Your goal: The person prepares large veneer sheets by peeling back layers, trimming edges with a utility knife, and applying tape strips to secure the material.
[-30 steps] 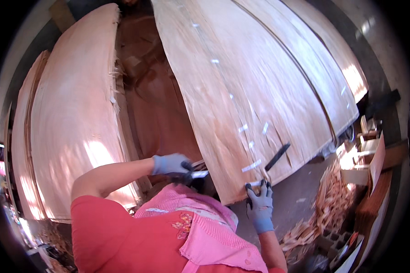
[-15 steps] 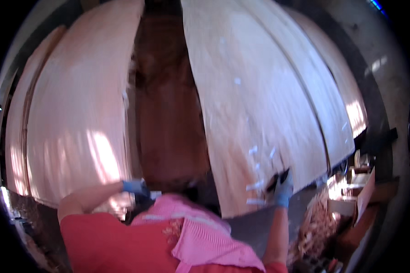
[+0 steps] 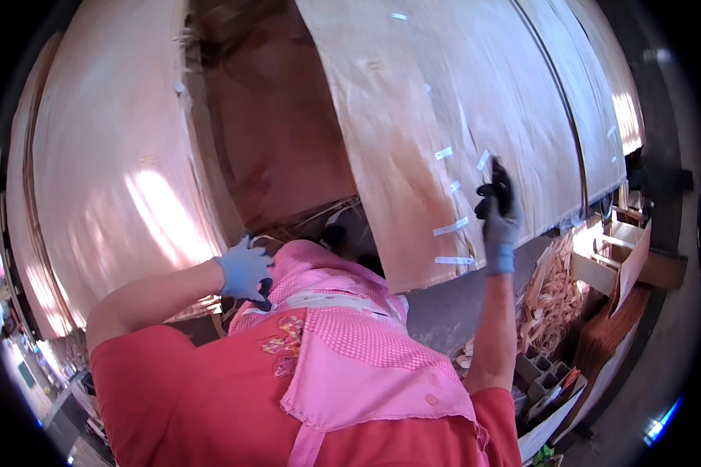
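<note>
My left hand (image 3: 245,271), in a light blue glove with dark fingertips, is held in front of my pink checked apron (image 3: 350,335). Its fingers are spread and I see nothing in them. My right hand (image 3: 501,214) wears a glove with black fingers and reaches over the near part of a pale wood veneer sheet (image 3: 413,117). The fingers are apart, the longest pointing away from me; whether they press on the sheet is hard to tell. Short white tape strips (image 3: 451,226) lie on the sheet to the left of this hand, and another tape strip (image 3: 483,160) is close to its fingertips.
On the left lies another stack of veneer sheets (image 3: 109,156). Between the stacks is a gap with a reddish-brown surface (image 3: 273,132). At the right are a heap of wood shavings (image 3: 549,303), a wooden box frame (image 3: 615,257) and a divided tray (image 3: 541,370).
The view has shifted, so the sheets appear higher and more of my apron shows. My right hand has moved farther along the taped sheet. My left fingers now show spread.
</note>
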`<state>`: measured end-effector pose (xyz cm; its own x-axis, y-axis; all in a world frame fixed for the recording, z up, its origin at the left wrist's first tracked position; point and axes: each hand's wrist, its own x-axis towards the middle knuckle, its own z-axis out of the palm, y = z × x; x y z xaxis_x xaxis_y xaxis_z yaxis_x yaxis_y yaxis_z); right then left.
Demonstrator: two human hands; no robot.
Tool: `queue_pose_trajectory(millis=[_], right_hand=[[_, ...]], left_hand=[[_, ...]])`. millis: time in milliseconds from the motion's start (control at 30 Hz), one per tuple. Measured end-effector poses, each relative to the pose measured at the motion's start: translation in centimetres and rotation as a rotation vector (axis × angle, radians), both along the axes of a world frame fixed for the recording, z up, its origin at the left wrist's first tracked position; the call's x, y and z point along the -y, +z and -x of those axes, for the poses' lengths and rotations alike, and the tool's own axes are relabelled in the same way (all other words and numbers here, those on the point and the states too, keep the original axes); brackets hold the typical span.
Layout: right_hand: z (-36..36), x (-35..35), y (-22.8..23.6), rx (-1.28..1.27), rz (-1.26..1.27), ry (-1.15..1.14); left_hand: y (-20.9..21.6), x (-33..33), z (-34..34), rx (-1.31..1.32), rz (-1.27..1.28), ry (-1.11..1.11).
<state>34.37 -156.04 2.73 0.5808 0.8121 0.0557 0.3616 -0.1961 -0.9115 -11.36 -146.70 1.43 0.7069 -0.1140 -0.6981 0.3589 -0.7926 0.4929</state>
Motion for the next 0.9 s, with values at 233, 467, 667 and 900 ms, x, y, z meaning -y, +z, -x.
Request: queue_pose_trajectory(millis=[233,467,667,900], right_hand=[[2.2,-2.1,-3.9,0.813,0.072,0.058],[1.7,-2.3,-3.3,0.849,0.069,0.089],[1.9,-1.6,-3.6,0.792,0.122,0.089],[2.1,-2.1,-2.4,0.63,0.205,0.16]], left_hand=[[-2.2,-3.9,0.1,-0.18,0.141,0.365],[-1.3,-10.5,-16.3,0.794,-0.475,0.748],[-5.1,-15.5,-24.5,0.728,-0.792,0.681],[-5.0,-16.0,-24.0,0.695,-0.805,0.633]])
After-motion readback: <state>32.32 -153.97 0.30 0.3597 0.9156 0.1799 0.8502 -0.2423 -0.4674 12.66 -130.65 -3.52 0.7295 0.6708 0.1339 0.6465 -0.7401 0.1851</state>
